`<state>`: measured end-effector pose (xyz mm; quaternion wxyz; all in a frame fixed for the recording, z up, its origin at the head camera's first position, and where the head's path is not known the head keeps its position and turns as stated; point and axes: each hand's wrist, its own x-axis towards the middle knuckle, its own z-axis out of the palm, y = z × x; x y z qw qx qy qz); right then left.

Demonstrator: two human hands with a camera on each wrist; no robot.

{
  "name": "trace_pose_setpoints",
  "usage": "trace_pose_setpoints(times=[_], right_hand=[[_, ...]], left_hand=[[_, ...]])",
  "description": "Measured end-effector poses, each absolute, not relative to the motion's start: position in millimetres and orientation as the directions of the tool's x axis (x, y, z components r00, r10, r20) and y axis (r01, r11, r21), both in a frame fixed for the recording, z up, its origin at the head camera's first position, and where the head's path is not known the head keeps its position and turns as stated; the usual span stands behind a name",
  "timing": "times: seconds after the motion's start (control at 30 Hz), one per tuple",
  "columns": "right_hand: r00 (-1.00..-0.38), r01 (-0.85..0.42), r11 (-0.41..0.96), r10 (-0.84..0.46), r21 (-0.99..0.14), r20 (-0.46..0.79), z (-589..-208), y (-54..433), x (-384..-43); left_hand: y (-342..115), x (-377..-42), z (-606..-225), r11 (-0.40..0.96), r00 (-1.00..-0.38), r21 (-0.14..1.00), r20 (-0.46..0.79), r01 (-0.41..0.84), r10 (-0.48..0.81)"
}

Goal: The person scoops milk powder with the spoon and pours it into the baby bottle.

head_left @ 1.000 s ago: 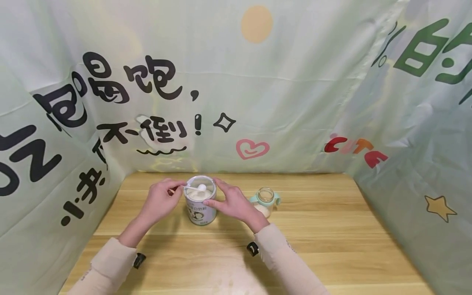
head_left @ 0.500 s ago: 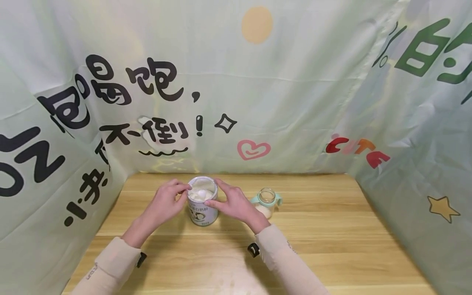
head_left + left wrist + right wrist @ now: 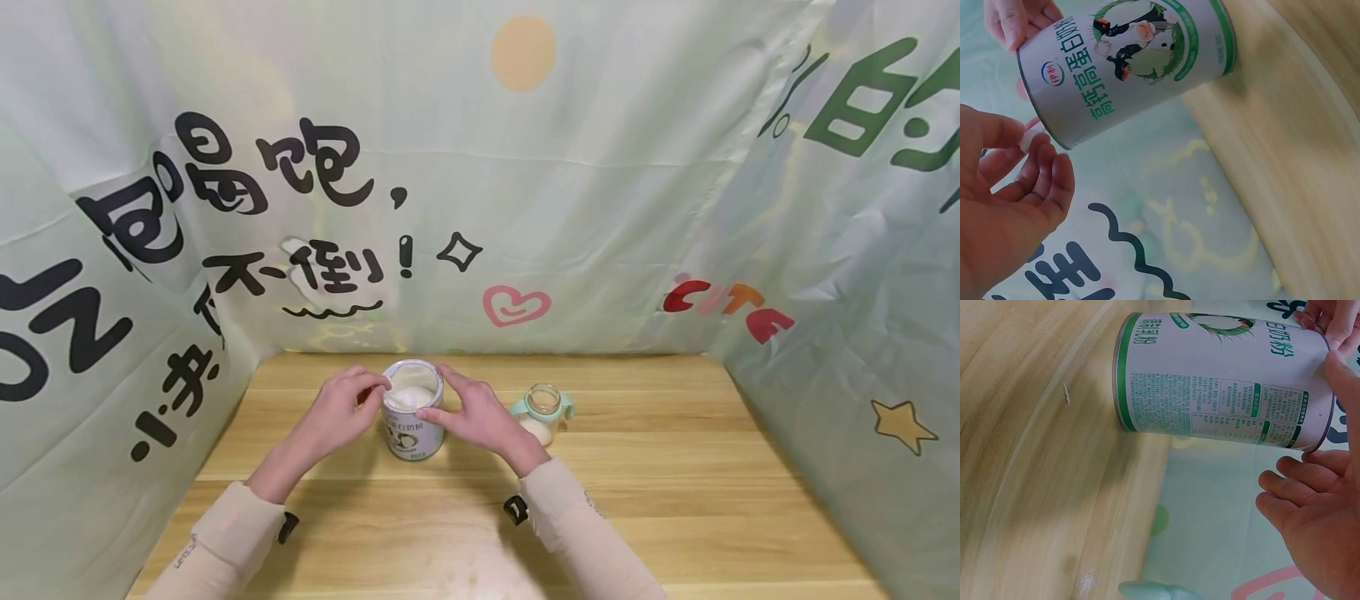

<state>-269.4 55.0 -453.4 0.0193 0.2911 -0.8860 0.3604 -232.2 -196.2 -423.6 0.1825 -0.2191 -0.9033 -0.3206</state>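
Note:
A white milk powder can (image 3: 414, 437) with green lettering and a cow picture stands upright on the table, its top off and pale powder (image 3: 408, 402) inside. My left hand (image 3: 341, 410) is at the can's left rim, pinching the white handle (image 3: 1030, 135) of a scoop between thumb and fingers. The scoop's bowl dips into the powder and hardly stands out from it. From the right, my right hand (image 3: 477, 410) holds the can at its rim, with the thumb on the near side; in the right wrist view several fingers spread below the rim.
A clear baby bottle (image 3: 543, 400) with mint-green handles stands uncapped just right of the can, with pale powder in it. The wooden table (image 3: 637, 483) ends at printed fabric walls (image 3: 600, 208) behind and on both sides.
The scoop, earlier lying across the can's mouth with its bowl above the powder, has gone down into the powder. My left hand and the can shifted slightly right; my right hand stayed at the rim.

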Motion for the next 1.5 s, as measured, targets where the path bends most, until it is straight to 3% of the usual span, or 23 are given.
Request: trace_pose_setpoints(times=[0.73,1.5], right_hand=[[-0.827,-0.532,0.568,-0.507,-0.628,0.242,-451,55,-267],[-0.834,-0.525,0.579,-0.497,-0.624,0.24,-451,54,-267]], left_hand=[[-200,-230,-412,0.613,-0.935,0.706,0.247,0.354,0.256],[-203,-234,-419,0.486,-0.971,0.842,0.228,0.235,0.074]])
